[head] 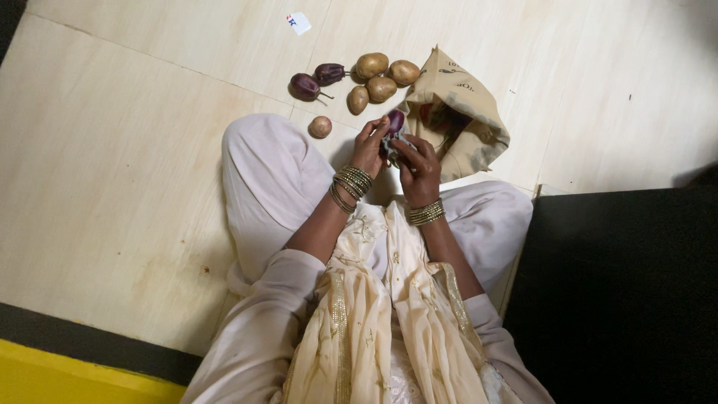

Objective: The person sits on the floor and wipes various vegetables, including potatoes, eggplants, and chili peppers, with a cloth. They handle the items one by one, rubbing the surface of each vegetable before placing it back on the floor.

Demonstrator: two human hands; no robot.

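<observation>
I sit cross-legged on a pale floor. My left hand (369,147) and my right hand (419,166) meet in front of my knees and together hold a small purple eggplant (395,121). Its lower end is hidden by my fingers. Just beyond the hands lies an open tan paper bag (458,112) with something dark reddish inside. Both wrists carry several gold bangles.
Two more purple eggplants (315,81) and several brown potatoes (380,77) lie on the floor beyond my left hand. One small round potato (320,126) sits by my left knee. A dark mat (621,292) lies to the right. A small white label (298,22) lies farther off.
</observation>
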